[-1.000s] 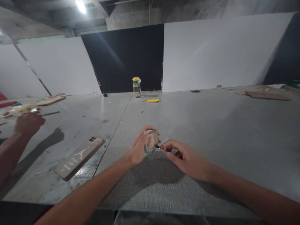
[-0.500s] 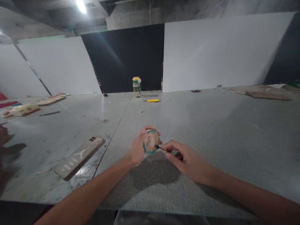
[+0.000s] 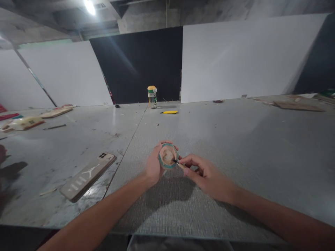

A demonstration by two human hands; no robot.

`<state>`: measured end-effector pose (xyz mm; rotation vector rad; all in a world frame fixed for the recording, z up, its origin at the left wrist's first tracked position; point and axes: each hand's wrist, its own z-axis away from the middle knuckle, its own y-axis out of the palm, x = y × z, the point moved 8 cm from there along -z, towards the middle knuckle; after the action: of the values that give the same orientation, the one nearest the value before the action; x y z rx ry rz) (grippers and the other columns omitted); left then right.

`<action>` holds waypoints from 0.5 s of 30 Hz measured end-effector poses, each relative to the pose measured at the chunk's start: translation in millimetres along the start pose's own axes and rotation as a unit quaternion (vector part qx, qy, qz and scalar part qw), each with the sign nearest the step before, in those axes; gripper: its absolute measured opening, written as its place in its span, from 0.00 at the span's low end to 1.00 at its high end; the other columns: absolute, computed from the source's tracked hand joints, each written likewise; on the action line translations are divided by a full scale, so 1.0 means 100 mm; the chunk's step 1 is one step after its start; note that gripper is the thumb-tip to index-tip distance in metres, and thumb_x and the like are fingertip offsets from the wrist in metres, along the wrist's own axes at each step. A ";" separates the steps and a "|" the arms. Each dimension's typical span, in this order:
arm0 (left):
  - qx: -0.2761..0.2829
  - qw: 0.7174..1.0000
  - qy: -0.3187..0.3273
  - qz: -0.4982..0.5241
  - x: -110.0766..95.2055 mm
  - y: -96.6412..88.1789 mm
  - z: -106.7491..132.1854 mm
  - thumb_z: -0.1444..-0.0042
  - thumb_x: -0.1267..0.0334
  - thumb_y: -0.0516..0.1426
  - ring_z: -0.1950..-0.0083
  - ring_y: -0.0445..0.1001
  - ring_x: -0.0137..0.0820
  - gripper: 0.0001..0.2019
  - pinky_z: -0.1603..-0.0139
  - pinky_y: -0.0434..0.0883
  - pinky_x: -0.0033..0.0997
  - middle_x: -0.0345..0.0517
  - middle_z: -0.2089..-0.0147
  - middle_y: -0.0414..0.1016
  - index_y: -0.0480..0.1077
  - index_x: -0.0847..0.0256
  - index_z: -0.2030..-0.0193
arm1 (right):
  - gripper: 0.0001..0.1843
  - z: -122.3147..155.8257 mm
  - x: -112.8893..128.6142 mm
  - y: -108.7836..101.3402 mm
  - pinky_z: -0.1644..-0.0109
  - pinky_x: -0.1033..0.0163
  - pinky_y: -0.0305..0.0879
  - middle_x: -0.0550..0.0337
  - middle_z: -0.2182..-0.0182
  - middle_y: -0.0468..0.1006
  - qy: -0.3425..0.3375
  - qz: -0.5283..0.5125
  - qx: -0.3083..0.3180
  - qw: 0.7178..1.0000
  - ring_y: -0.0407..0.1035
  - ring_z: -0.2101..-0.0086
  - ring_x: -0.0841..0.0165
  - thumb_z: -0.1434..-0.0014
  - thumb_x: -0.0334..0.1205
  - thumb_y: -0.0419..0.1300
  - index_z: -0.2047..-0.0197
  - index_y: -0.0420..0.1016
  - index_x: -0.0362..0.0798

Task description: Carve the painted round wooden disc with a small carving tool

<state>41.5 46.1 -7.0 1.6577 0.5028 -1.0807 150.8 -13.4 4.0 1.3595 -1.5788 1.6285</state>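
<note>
A small round bowl-like piece [image 3: 168, 157] with a teal rim and a tan, unevenly coloured inside sits in my left hand [image 3: 154, 164], whose fingers wrap round its left and far sides. It tilts so that its hollow faces me. My right hand [image 3: 202, 176] pinches a small paintbrush [image 3: 180, 165] with a pale wooden handle and a dark tip. That tip meets the inner right part of the hollow. Most of the brush handle is hidden in my right hand. Both hands are above the grey tabletop [image 3: 235, 146].
A phone in a grey case [image 3: 88, 177] lies left of my left forearm. Farther back are a yellow cutter [image 3: 169, 112] and a yellow-lidded bottle [image 3: 152, 97]. A thin tool [image 3: 54, 127] and a pale bag [image 3: 24, 123] lie at left. Part of another person's hand [image 3: 2, 153] shows at the left edge.
My left hand has shifted slightly up and left, and turned the round piece a little so its hollow shows more fully. The brush tip stays against it. The other person's hand has drawn back leftward.
</note>
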 end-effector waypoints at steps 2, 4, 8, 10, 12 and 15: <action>-0.014 1.000 -0.018 0.007 0.04 -0.02 -0.01 0.42 0.56 0.47 0.68 0.74 0.35 0.13 0.71 0.68 0.33 0.48 0.64 0.74 0.66 0.60 0.59 | 0.10 0.00 0.01 0.00 0.73 0.67 0.57 0.58 0.65 0.73 0.018 -0.016 0.006 1.000 0.62 0.74 0.72 0.35 0.43 0.51 0.53 0.69 0.50; -0.020 0.999 -0.025 0.000 0.06 -0.02 -0.02 0.42 0.56 0.47 0.69 0.73 0.33 0.13 0.72 0.68 0.32 0.48 0.63 0.74 0.66 0.60 0.59 | 0.10 0.01 0.02 0.01 0.74 0.67 0.57 0.59 0.65 0.72 0.030 -0.024 0.011 0.999 0.60 0.75 0.72 0.34 0.43 0.51 0.53 0.68 0.51; -0.001 1.000 0.002 -0.013 0.02 -0.02 -0.05 0.43 0.55 0.49 0.67 0.74 0.34 0.13 0.68 0.70 0.33 0.47 0.62 0.74 0.65 0.61 0.58 | 0.09 0.00 0.04 0.01 0.71 0.66 0.59 0.57 0.64 0.73 0.024 -0.016 0.011 1.000 0.63 0.71 0.71 0.34 0.41 0.51 0.54 0.69 0.50; 0.008 0.999 0.026 -0.027 -0.02 -0.04 -0.06 0.44 0.54 0.50 0.67 0.75 0.34 0.13 0.67 0.70 0.34 0.46 0.62 0.73 0.65 0.61 0.58 | 0.09 0.00 0.03 0.01 0.68 0.65 0.61 0.56 0.62 0.74 0.017 -0.009 0.015 1.000 0.65 0.68 0.69 0.34 0.41 0.51 0.55 0.69 0.50; 0.021 0.997 0.053 -0.058 -0.08 -0.04 -0.05 0.43 0.52 0.51 0.67 0.74 0.33 0.14 0.67 0.70 0.33 0.46 0.62 0.72 0.65 0.61 0.57 | 0.08 -0.01 0.03 0.01 0.66 0.65 0.62 0.57 0.62 0.74 0.013 -0.004 0.022 1.000 0.66 0.65 0.68 0.35 0.39 0.51 0.55 0.69 0.50; 0.063 0.984 0.096 -0.134 -0.14 0.02 -0.02 0.42 0.50 0.52 0.65 0.73 0.32 0.17 0.67 0.69 0.30 0.47 0.60 0.71 0.67 0.62 0.57 | 0.07 -0.01 0.02 0.03 0.66 0.66 0.62 0.58 0.63 0.73 0.019 0.003 0.037 0.999 0.65 0.66 0.69 0.35 0.36 0.51 0.57 0.69 0.49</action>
<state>36.1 49.7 6.1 1.8539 0.8179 -1.1712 147.0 -13.2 4.6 1.3550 -1.5162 1.7206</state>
